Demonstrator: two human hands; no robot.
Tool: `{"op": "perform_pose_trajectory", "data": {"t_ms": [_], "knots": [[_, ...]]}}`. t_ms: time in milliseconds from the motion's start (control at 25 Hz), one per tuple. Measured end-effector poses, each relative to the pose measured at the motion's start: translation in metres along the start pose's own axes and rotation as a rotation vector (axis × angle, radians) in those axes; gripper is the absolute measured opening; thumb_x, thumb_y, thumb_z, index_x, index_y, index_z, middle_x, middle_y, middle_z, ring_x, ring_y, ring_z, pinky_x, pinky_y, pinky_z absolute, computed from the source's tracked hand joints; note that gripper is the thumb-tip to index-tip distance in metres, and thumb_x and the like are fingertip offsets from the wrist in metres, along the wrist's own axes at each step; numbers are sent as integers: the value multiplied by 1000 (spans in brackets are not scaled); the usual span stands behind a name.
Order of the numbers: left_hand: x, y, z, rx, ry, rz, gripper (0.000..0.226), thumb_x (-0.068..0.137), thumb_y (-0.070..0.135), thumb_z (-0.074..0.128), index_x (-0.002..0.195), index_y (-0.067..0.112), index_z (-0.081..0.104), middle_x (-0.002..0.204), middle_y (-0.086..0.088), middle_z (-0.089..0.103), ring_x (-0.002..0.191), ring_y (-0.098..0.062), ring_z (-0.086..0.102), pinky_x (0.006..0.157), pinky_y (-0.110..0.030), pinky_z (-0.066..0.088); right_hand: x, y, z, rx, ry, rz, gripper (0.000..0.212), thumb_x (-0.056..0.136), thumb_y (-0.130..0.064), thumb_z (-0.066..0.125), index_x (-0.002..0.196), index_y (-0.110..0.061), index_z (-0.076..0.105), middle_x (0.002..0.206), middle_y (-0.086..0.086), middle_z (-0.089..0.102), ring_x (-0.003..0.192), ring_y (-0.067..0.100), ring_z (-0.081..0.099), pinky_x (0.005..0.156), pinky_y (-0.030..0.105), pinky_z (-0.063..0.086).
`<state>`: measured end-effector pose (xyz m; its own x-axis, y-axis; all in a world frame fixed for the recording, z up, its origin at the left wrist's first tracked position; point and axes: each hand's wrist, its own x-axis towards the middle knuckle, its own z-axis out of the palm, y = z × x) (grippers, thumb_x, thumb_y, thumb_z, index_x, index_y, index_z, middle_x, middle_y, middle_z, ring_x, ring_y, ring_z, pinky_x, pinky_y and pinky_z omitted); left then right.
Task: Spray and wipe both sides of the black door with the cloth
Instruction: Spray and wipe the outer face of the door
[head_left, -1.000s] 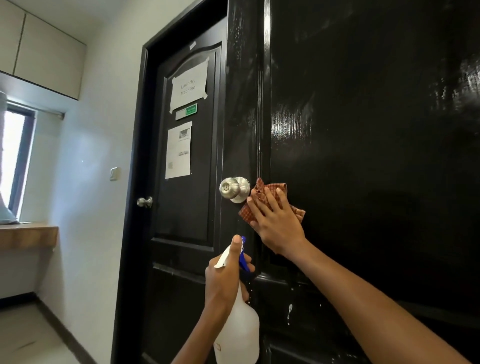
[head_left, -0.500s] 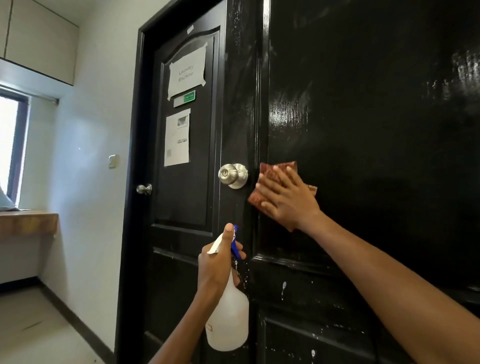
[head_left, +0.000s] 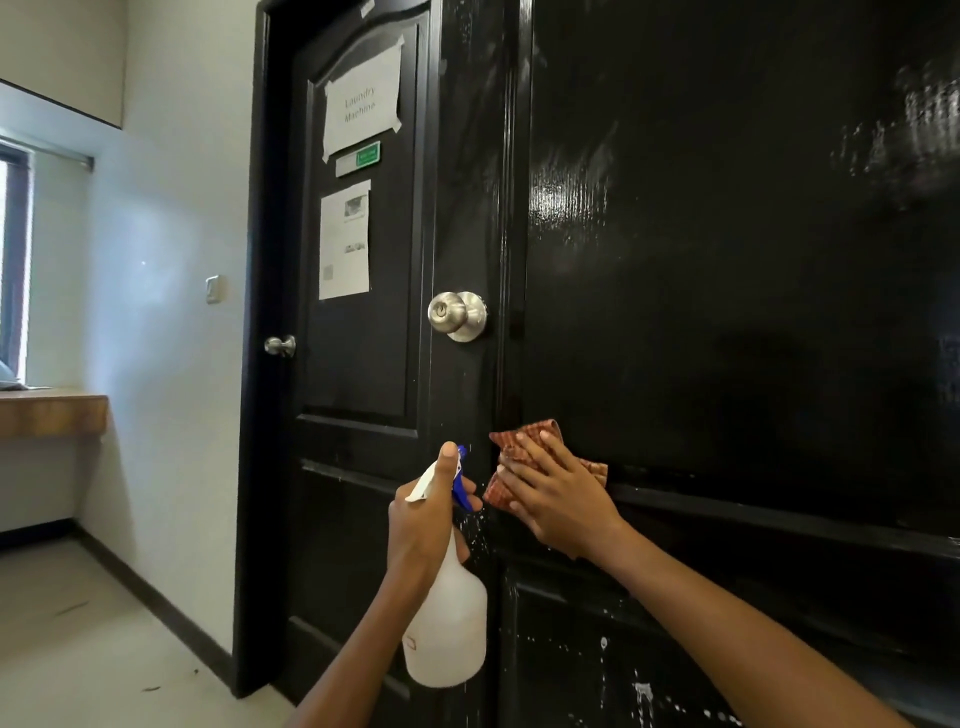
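The glossy black door (head_left: 727, 312) fills the right of the view, with wet streaks high up and white droplets on its lower panels. My right hand (head_left: 558, 501) presses a reddish checked cloth (head_left: 524, 441) flat against the door, on the rail below the silver knob (head_left: 457, 315). My left hand (head_left: 426, 525) grips the neck of a white spray bottle (head_left: 447, 629), thumb up along its blue-and-white trigger head (head_left: 460, 480), nozzle close to the door's edge.
A second black door (head_left: 358, 322) with taped paper notices (head_left: 362, 106) and its own small knob (head_left: 280, 345) stands behind on the left. Further left are a white wall with a switch (head_left: 214, 289), a wooden ledge (head_left: 52, 413) under a window, and tiled floor.
My right hand slid the cloth down the door, from beside the knob to the rail well below it. The bottle stays in my left hand, and the view has shifted.
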<state>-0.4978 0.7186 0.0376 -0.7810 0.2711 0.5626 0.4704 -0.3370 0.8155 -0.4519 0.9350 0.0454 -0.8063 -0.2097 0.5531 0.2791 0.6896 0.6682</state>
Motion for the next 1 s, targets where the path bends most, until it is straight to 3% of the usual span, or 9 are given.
{"op": "perform_pose_trajectory", "data": {"t_ms": [80,200,360,480,640,800,1000], "knots": [[-7,5,4,-16,-29,-10,57,93,57,46,85,7,72,74,-7,73,70,-18,71,74,-29,50,-19,6,1,-30,-14,-47,60,104,-54,40,156,-24,38,162,4,38,155,33,17,125,53,1],[-13,10,13,-26,-59,-7,60,90,59,46,85,5,71,75,-8,73,72,-16,72,74,-23,46,-47,26,-8,-67,13,19,61,106,-56,31,159,-27,30,166,1,26,157,32,9,126,52,-1],[-21,7,27,7,-96,-28,63,89,63,44,86,6,71,75,-7,74,76,-16,73,72,-21,44,-94,47,-20,-72,86,198,63,105,-54,29,161,-26,24,170,2,14,158,34,6,127,55,7],[-33,-3,43,26,-132,-66,66,86,67,43,85,7,72,75,-6,74,75,-19,72,71,-28,53,-141,60,-26,-91,125,299,64,104,-53,31,162,-26,24,171,4,13,158,35,6,126,57,9],[-50,-12,72,0,-222,-59,65,89,63,46,83,3,69,72,-11,72,65,-23,69,59,-22,54,-196,61,-26,-56,185,550,65,104,-50,33,162,-22,26,171,5,11,157,36,5,125,59,9],[-60,-7,95,-55,-272,-70,66,95,60,43,77,0,64,64,-14,64,52,-25,58,52,-27,52,-214,42,-19,6,223,756,69,103,-46,40,163,-18,21,172,7,8,157,38,4,125,60,5],[-64,-10,103,-14,-293,-114,70,94,64,41,84,1,70,76,-15,72,60,-22,66,63,-31,54,-218,33,-11,17,254,787,70,103,-46,43,163,-18,22,171,7,10,157,38,6,124,61,9]]}}
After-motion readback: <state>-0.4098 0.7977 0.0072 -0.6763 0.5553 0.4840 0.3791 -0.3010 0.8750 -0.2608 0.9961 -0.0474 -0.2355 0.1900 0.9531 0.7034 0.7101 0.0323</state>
